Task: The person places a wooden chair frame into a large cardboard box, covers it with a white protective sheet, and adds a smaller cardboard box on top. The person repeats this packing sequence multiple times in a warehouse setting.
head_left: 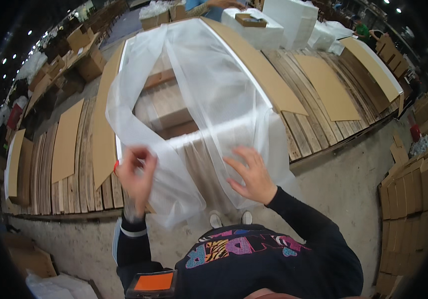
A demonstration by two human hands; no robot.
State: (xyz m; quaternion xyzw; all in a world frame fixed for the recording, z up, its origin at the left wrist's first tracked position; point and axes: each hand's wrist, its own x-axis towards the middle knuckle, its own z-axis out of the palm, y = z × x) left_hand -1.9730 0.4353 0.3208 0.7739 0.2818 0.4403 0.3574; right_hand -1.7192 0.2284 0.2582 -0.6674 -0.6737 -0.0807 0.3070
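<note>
Dark shirt (268,276) nearest, with curled left hand (136,172) (hold unclear) and open, spread right hand (250,174) over translucent sheet (224,89) draped between cardboard panels (258,70): probably light, soft and slippery, best gripped along loose near edge.

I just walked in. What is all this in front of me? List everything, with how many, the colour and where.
Film: at least one piece, translucent white, centre
Brown pieces: at least two, brown, under the film's gap
Cardboard sheets: at least four, tan, both sides
Slats: many, brown, under the sheets
Foam blocks: at least two, white, top
Tray: one, brown, on a foam block
Cardboard stack: one, brown, right
Other people: at least two, blue and green clothing, top
Shoes: two, pale, below the film
Shirt: one, dark, patterned, bottom
Left fingers: one set, blurred, by the film's left edge
Right fingers: one set, spread, over the film's right side
</note>
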